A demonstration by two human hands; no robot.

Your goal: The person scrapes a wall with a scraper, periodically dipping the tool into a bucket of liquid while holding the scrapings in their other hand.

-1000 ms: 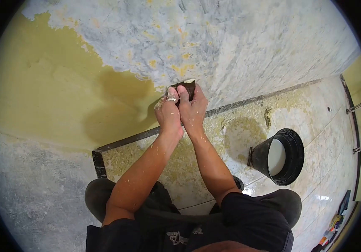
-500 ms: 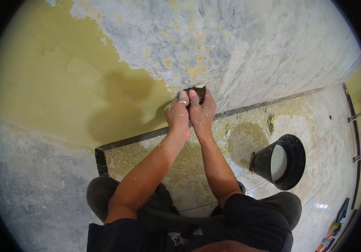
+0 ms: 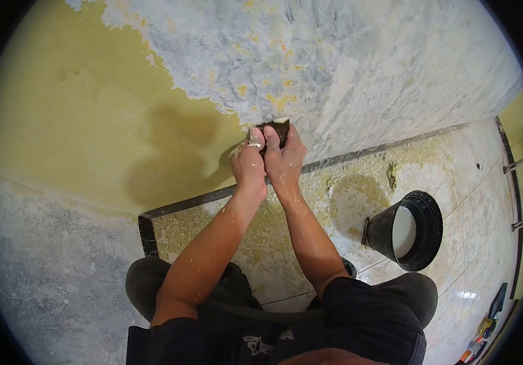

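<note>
A dark, flat scraper (image 3: 281, 131) lies against the wall, pale scrapings stuck on its upper edge. My left hand (image 3: 250, 164) is closed on its left end, with flakes of paint on the thumb. Right beside it, my right hand (image 3: 285, 161) grips the scraper with the thumb on its face. Most of the tool is hidden behind my fingers. To the left the wall keeps its yellow-green paint (image 3: 109, 115). Above and to the right is bare, mottled grey-white wall (image 3: 371, 79) with yellow specks.
A black bucket (image 3: 383, 234) of whitish liquid stands on the tiled floor at right. Paint flakes (image 3: 261, 243) litter the floor along the dark baseboard (image 3: 194, 201). Several small items (image 3: 487, 328) lie at the far lower right. My knees are bent beneath my arms.
Both hands have shifted a little left and slightly upward along the wall with the scraper still gripped. The bucket stays where it was.
</note>
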